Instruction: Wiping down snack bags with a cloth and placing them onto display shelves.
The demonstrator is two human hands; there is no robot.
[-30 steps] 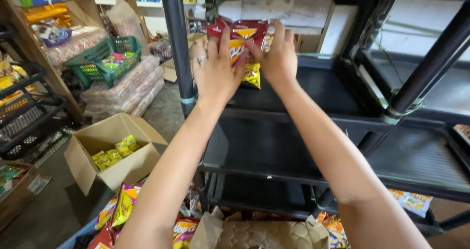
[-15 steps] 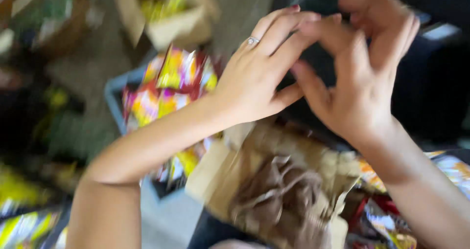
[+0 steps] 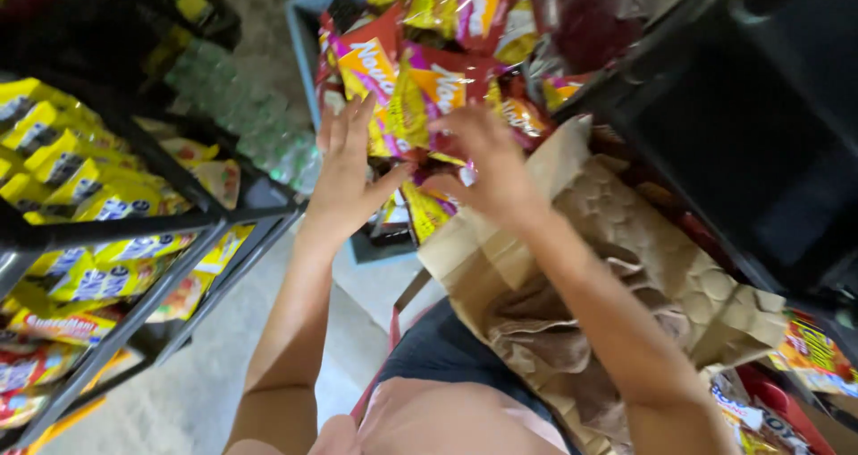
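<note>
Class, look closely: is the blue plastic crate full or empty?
Full: the blue plastic crate is heaped with shiny red-and-yellow snack packets.

Red, yellow and orange snack packets (image 3: 420, 80) fill a pale blue crate (image 3: 304, 39) beside crumpled brown paper (image 3: 581, 267).

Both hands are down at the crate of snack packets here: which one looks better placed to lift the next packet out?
Probably the right hand: its fingers curl over the edge of a yellow and red snack packet in the blue crate. The left hand lies open and flat beside it, fingers spread, gripping nothing visible.
</note>
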